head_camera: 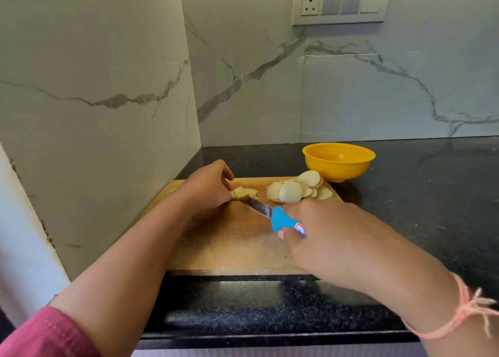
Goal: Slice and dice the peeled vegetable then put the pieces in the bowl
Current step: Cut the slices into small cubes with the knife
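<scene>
Left hand [208, 185] fingers curled, pinning pale peeled vegetable piece [244, 193] on wooden board [229, 243]. Right hand [324, 235] wraps blue-handled knife [272, 216], blade at piece. Round slices [297, 188] right; yellow plastic bowl [339, 161] far right.

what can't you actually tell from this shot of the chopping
Head view, yellow bowl: bottom hidden by its near wall, contents unclear.
Head view, knife: tip hidden at the chopped pieces held by the left hand.
Head view, blue handle: print partly covered by the right hand.

Pale round slices [298, 188] heaped on board beside empty yellow bowl [339, 162].
</scene>
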`<action>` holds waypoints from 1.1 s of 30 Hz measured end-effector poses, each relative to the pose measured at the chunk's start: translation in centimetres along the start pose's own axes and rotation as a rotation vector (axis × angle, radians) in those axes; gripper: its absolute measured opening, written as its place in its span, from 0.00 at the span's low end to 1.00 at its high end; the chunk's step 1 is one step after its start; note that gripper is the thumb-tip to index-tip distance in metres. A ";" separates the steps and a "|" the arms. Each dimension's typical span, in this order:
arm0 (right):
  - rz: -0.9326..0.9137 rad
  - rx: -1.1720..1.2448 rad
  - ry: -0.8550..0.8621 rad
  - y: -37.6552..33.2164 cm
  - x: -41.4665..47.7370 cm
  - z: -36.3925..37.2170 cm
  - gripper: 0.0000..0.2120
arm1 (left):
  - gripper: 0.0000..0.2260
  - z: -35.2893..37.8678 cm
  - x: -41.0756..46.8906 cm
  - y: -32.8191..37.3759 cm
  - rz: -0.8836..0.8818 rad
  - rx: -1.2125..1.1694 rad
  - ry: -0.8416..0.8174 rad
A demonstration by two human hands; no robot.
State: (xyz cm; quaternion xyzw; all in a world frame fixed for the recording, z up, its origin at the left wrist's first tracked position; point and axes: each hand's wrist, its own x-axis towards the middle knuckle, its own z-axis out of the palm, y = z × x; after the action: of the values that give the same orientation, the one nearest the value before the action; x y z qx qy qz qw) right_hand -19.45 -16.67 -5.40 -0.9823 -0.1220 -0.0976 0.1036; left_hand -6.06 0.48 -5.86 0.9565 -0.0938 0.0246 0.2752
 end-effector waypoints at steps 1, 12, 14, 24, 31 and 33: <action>0.014 0.022 0.038 0.3 0.1 0.0 0.16 | 0.14 -0.2 0.0 0.0 0.001 0.008 -0.014; 0.056 0.100 0.324 1.0 1.9 1.7 0.18 | 0.12 0.3 0.2 0.2 0.067 0.059 -0.033; 0.065 0.132 0.342 1.0 2.2 2.4 0.19 | 0.11 0.9 0.3 0.4 0.072 0.090 -0.057; 0.047 0.248 0.368 2.3 2.8 4.0 0.19 | 0.09 -0.4 0.4 -0.6 0.028 0.190 0.067; 0.044 0.274 0.361 2.6 3.1 4.2 0.18 | 0.09 0.9 0.6 0.2 0.100 0.106 0.000; 0.045 0.275 0.356 2.6 3.1 4.2 0.17 | 0.09 1.1 0.8 0.2 0.115 0.150 -0.031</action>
State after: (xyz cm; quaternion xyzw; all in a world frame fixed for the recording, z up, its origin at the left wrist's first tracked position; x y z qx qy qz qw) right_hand -15.10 -17.50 -9.26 -0.9285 -0.0922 -0.2498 0.2587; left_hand -5.36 -0.44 -6.64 0.9677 -0.1508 0.0328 0.1996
